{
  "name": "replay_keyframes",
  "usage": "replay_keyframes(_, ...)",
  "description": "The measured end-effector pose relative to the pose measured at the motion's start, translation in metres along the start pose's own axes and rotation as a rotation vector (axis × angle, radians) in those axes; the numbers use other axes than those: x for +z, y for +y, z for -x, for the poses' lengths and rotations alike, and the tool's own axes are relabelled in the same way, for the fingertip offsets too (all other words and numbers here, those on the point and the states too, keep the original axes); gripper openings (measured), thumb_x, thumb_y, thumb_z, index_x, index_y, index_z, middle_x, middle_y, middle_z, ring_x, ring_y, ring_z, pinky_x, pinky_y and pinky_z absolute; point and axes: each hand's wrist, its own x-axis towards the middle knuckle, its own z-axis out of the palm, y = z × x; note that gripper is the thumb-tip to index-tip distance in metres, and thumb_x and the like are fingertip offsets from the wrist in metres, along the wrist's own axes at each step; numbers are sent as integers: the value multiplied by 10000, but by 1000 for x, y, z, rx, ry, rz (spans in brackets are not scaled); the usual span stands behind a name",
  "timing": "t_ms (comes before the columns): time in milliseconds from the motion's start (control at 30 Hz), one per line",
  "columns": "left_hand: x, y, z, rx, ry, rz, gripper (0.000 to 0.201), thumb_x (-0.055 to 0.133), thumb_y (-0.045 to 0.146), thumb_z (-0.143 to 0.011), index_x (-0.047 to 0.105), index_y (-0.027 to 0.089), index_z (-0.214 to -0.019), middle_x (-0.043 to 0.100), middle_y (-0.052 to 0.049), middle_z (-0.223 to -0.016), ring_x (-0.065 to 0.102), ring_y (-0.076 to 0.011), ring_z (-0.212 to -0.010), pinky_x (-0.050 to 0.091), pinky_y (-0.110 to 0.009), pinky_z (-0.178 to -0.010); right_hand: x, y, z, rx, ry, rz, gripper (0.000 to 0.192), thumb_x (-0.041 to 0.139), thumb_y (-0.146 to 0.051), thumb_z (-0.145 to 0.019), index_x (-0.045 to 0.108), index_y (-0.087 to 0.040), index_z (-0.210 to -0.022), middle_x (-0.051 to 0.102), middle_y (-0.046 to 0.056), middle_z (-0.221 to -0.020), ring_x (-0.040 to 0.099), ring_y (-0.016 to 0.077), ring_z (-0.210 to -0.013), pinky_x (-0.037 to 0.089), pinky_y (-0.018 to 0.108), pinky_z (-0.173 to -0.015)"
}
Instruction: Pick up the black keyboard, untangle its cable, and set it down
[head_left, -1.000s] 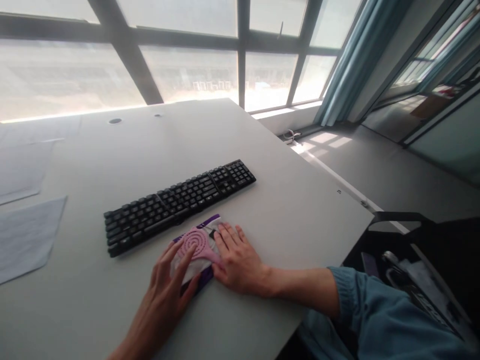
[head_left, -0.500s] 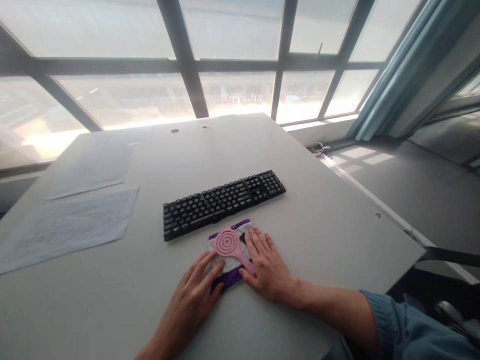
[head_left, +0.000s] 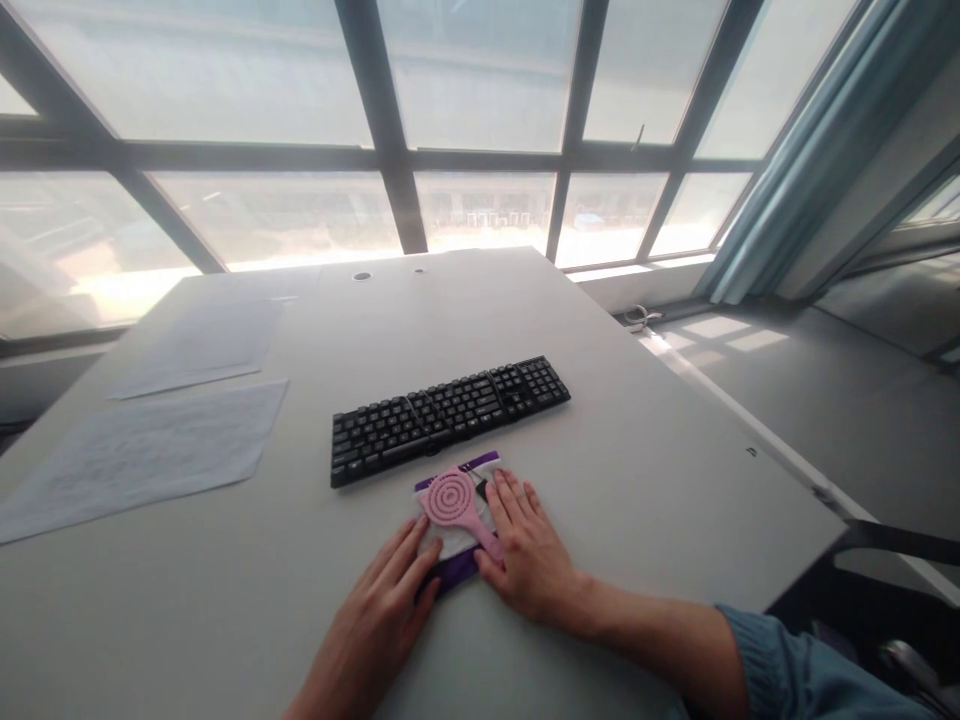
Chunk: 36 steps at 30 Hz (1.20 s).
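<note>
Pink round brush [head_left: 452, 503] lies on a purple-edged packet [head_left: 459, 540] near the keyboard [head_left: 445, 413]; left hand [head_left: 382, 615] and right hand [head_left: 531, 555] press the packet's sides, fingers flat, gripping nothing.

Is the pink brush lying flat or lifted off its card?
Lying flat: the pink brush rests on the card, both hands flat beside it.

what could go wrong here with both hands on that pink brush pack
1. Both hands lie flat: the left hand and right hand press on the edges of the pink brush and its card rather than gripping them, so the pack may slide on the smooth table.
2. The keyboard sits just beyond the pack; a forward push could nudge it.
</note>
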Motion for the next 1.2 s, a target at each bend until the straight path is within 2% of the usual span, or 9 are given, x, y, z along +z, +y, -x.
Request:
replay_keyframes(200,-2,-2,0,-6,10,18,409,554,363,-996,598,234,-1382,511,-103,-1517,503,-307,-1389,568,-472,-1050,-7,0,0,7,10,-47,840,480,-494,-972,208,-22,-1611,203,195,-1674,111,284,-1577,137,538,-1272)
replay_keyframes(467,1,-7,-1,-18,23,37,431,581,397,-981,603,290,-1398,530,-91,-1495,544,-298,-1345,581,-439,-1031,2,5,-2,2,3,-23,833,500,-494,-970,224,-43,-1614,179,190,-1679,112,302,-1575,170,551,-1265)
replay_keyframes(633,-1,-6,0,-16,-2,1,423,586,375,-976,610,280,-1387,519,-79,-1507,520,-308,-1369,577,-460,-1037,-8,6,-3,-4,-16,-60,629,313,-375,-1050,309,-55,-1591,254,140,-1668,161,229,-1570,137,475,-1281)
replay_keyframes(800,-2,-12,5,-12,3,-14,394,588,386,-974,638,285,-1351,533,-66,-1497,505,-316,-1383,575,-468,-1042,-13,3,-3,-29,-48,-75,637,368,-362,-1032,326,-42,-1581,246,150,-1668,166,234,-1568,149,446,-1280)
replay_keyframes(1000,-16,-33,34,-25,-6,-44,412,586,418,-975,614,328,-1376,538,-23,-1497,511,-301,-1383,582,-456,-1031,-6,-26,-7,-90,-102,-125,718,369,-450,-1033,286,3,-1584,199,204,-1666,132,270,-1571,165,444,-1277)
replay_keyframes(1200,-42,-69,92,-122,-6,-102,434,592,470,-965,619,324,-1373,553,-32,-1483,525,-294,-1368,560,-443,-1053,16,-83,-36,-200,-154,-185,832,429,-517,-1002,254,67,-1569,180,275,-1652,116,337,-1565,160,486,-1275)
